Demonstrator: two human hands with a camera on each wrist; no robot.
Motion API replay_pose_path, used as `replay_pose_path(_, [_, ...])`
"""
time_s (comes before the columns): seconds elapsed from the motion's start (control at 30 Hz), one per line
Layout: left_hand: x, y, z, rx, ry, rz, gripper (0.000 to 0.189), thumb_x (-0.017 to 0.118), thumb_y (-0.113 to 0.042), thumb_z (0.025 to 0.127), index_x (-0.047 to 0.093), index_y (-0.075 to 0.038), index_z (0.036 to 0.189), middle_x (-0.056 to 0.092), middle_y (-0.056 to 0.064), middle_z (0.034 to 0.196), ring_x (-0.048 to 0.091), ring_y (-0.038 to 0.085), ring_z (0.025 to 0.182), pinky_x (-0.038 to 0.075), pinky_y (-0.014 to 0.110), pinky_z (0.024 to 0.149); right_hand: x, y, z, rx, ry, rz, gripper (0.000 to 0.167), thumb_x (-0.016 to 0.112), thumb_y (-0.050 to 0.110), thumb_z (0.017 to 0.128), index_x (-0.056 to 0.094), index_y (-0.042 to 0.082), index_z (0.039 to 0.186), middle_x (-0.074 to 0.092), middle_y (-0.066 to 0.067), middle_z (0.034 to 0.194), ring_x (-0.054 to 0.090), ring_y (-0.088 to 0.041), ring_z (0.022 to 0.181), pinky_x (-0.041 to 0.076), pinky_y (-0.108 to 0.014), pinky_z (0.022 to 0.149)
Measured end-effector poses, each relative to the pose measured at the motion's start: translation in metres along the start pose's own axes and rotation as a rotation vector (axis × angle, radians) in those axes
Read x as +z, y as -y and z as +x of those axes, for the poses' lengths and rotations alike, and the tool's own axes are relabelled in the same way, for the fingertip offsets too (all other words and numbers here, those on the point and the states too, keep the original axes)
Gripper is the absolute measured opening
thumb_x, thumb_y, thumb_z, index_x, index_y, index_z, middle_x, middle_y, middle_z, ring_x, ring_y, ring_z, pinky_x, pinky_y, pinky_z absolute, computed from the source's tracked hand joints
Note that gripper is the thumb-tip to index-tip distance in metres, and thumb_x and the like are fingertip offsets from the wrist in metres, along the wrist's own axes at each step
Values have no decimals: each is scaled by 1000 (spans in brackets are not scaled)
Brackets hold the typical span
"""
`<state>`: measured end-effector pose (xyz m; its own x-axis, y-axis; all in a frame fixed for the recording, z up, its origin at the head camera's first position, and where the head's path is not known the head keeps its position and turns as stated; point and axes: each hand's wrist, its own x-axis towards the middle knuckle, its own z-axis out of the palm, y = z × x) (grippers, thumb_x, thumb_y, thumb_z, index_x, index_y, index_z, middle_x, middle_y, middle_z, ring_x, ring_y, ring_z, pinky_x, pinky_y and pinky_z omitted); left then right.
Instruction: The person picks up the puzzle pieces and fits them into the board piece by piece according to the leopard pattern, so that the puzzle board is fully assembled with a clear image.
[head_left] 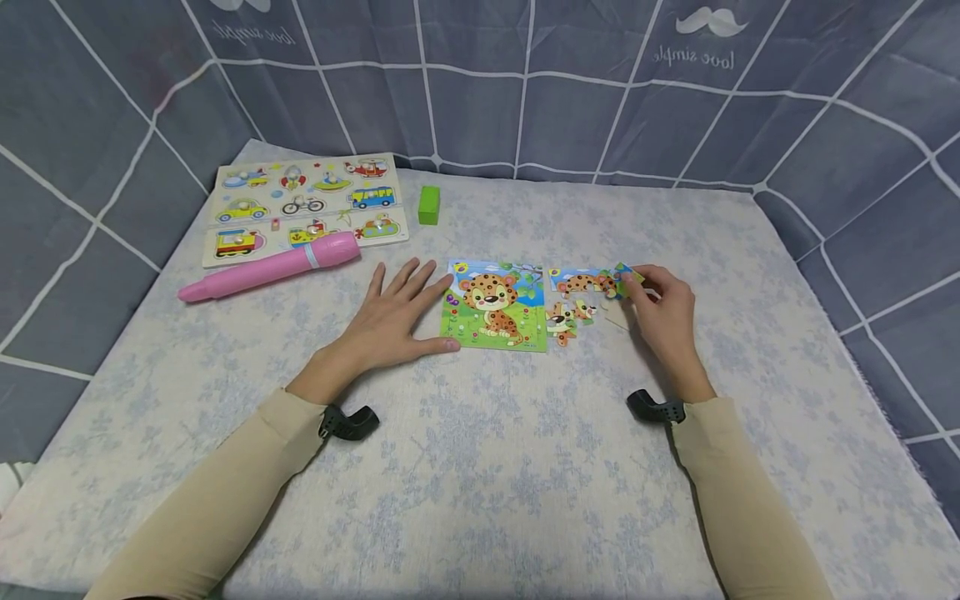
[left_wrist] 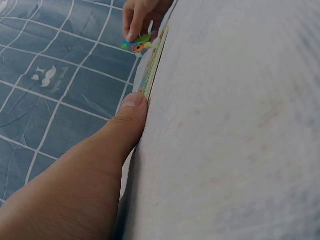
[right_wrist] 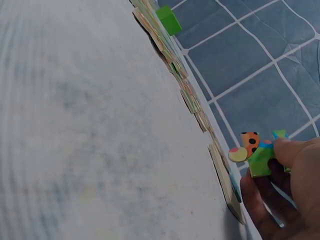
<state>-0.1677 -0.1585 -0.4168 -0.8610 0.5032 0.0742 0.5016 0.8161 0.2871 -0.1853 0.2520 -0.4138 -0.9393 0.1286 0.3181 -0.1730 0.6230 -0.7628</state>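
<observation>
My right hand (head_left: 666,308) pinches a jigsaw puzzle piece (head_left: 627,273) between thumb and fingers. In the right wrist view, this puzzle piece (right_wrist: 260,161) is green with an orange, black-spotted part and hangs above the table. The left hand (head_left: 397,317) lies with fingers spread, thumb and fingertips at the left edge of a square leopard picture board (head_left: 491,308). Right of that board lie loose puzzle pieces: a joined-looking strip with a spotted body (head_left: 576,281) and face pieces (head_left: 562,323) below it. A pale piece (head_left: 617,317) lies by the right fingers, partly hidden.
A wooden vehicle peg puzzle (head_left: 277,200) lies at the back left, with a thick pink pen-shaped stick (head_left: 262,271) across its front edge. A green block (head_left: 429,205) stands behind the picture board. Grey checked curtains (head_left: 480,108) hang behind the cloth-covered table (head_left: 487,467).
</observation>
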Motion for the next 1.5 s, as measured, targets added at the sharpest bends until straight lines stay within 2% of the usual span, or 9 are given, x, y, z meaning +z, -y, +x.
replay_pose_path(0.13, [0, 1, -1, 1, 3, -3, 102, 66, -73, 90, 25, -25, 170, 18, 11, 177, 8, 35, 165, -5, 69, 127, 1, 3, -1, -17, 15, 33, 28, 66, 22, 106, 76, 5, 126, 74, -18, 120, 61, 12, 88, 51, -12, 81])
replay_pose_path(0.3, [-1, 1, -1, -6, 7, -7, 102, 66, -73, 90, 25, -25, 170, 17, 11, 177, 6, 34, 165, -6, 68, 127, 3, 10, -2, -69, 29, 116, 24, 70, 14, 103, 76, 9, 126, 74, -16, 120, 65, 4, 87, 53, -12, 69])
replay_pose_path(0.57, [-1, 0, 0, -7, 15, -8, 102, 64, -74, 90, 23, -26, 170, 16, 10, 177, 6, 34, 165, -6, 68, 127, 10, 16, -5, -122, 43, 136, 23, 75, 17, 100, 79, 12, 122, 75, -9, 115, 68, 0, 87, 51, -14, 67])
replay_pose_path(0.77, [-1, 1, 0, -7, 13, -7, 102, 65, -74, 90, 23, -26, 170, 17, 11, 177, 6, 34, 165, -5, 69, 127, 13, 22, -6, -104, 89, 95, 23, 70, 17, 103, 78, 13, 125, 72, -7, 123, 66, 1, 95, 50, -13, 71])
replay_pose_path(0.87, [-1, 1, 0, -6, 14, -6, 102, 64, -74, 91, 23, -25, 170, 16, 11, 177, 6, 34, 165, -5, 69, 127, 15, 28, -5, -106, 145, 100, 27, 64, 17, 107, 75, 15, 131, 68, -10, 125, 64, -7, 97, 48, -15, 73])
replay_pose_path(1.0, [0, 0, 0, -9, 12, 0, 103, 64, -75, 90, 22, -26, 170, 16, 11, 177, 6, 34, 165, -6, 69, 127, 22, 39, -2, -98, 230, 65, 30, 56, 19, 111, 72, 21, 136, 62, -10, 116, 52, -17, 77, 39, -26, 63])
replay_pose_path(1.1, [0, 0, -1, -12, 13, 1, 103, 64, -75, 90, 23, -26, 170, 16, 10, 177, 5, 33, 165, -5, 68, 127, 31, 48, 0, -58, 254, 60, 27, 56, 18, 110, 73, 19, 131, 60, -8, 109, 50, -16, 72, 36, -28, 58])
replay_pose_path(1.33, [0, 0, 0, -10, 9, 4, 103, 64, -75, 90, 23, -26, 170, 17, 10, 177, 6, 33, 165, -5, 68, 127, 48, 65, 5, -28, 286, 166, 21, 68, 13, 103, 73, 3, 121, 71, -16, 106, 67, -17, 88, 51, -21, 77])
replay_pose_path(1.5, [1, 1, 1, -11, 10, 8, 103, 64, -76, 89, 23, -27, 170, 16, 9, 178, 5, 33, 166, -5, 68, 127, 62, 70, 3, -37, 338, 131, 19, 72, 14, 101, 76, 5, 117, 75, -15, 103, 67, -18, 85, 53, -23, 76])
